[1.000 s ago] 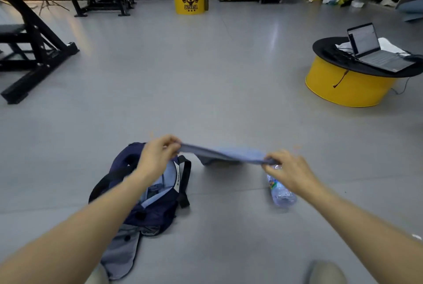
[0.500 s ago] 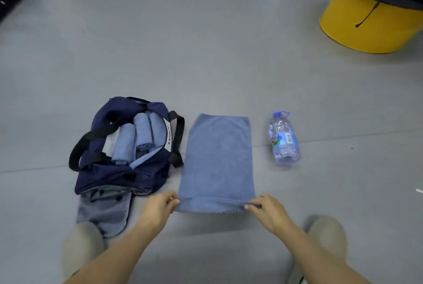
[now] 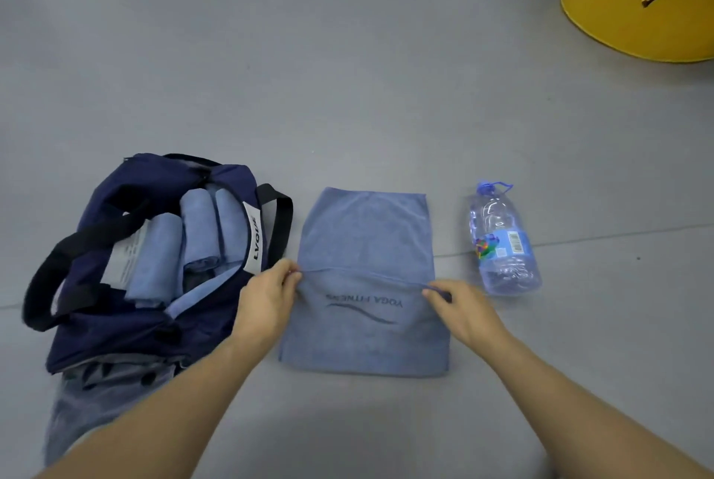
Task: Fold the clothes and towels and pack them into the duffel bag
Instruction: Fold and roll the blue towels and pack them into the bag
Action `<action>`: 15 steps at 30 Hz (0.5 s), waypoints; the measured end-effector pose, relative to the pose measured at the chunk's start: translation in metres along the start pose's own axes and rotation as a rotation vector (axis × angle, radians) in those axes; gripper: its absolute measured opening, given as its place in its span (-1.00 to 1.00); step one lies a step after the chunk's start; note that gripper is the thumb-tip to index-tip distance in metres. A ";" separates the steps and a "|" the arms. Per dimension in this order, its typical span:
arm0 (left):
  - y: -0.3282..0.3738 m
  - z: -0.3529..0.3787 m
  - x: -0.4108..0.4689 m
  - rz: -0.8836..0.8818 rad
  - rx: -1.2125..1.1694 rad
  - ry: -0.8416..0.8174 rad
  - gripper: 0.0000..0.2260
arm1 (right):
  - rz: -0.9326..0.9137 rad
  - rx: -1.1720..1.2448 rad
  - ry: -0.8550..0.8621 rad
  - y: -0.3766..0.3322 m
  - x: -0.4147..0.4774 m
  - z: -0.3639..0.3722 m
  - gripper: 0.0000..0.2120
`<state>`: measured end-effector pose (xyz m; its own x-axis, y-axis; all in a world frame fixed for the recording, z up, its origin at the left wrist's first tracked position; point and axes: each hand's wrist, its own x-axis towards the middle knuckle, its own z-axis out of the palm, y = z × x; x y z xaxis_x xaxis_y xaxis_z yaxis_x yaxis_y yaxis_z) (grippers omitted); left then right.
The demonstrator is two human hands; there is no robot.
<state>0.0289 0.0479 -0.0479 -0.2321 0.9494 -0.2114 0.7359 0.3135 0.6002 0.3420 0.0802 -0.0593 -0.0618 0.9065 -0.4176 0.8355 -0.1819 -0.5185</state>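
Pinching the folded-over edge at its two corners, the left hand (image 3: 266, 301) and right hand (image 3: 459, 308) hold the blue towel (image 3: 367, 246) taut across its middle, probably to keep the fold square. It lies flat on the floor (image 3: 347, 92) between the open duffel bag (image 3: 116, 339) (rolled towels (image 3: 197, 231) inside) and a water bottle (image 3: 502, 243) just beside it, blocking nothing.

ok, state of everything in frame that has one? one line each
towel: on the floor, near part folded over, fold edge at mid-length.
left hand: pinches the fold edge's left corner.
right hand: pinches its right corner.
duffel bag: open, on the floor.
rolled towels: packed inside the bag.
water bottle: on its side, cap on.
grey garment: partly under the bag, not packed.
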 end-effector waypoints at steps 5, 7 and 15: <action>0.012 0.023 0.105 0.103 -0.036 0.173 -0.88 | -0.069 -0.001 0.229 -0.022 0.094 -0.017 -0.74; 0.014 0.032 0.142 0.066 -0.062 0.220 -0.87 | -0.058 0.023 0.293 -0.025 0.134 -0.016 -0.70; -0.017 0.091 0.148 0.193 0.106 -0.021 -0.50 | -0.197 -0.169 0.239 -0.006 0.163 0.054 -0.39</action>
<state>0.0395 0.1817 -0.1594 -0.0676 0.9908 -0.1168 0.8283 0.1210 0.5471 0.2975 0.2080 -0.1649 -0.1178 0.9852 -0.1248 0.9000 0.0529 -0.4326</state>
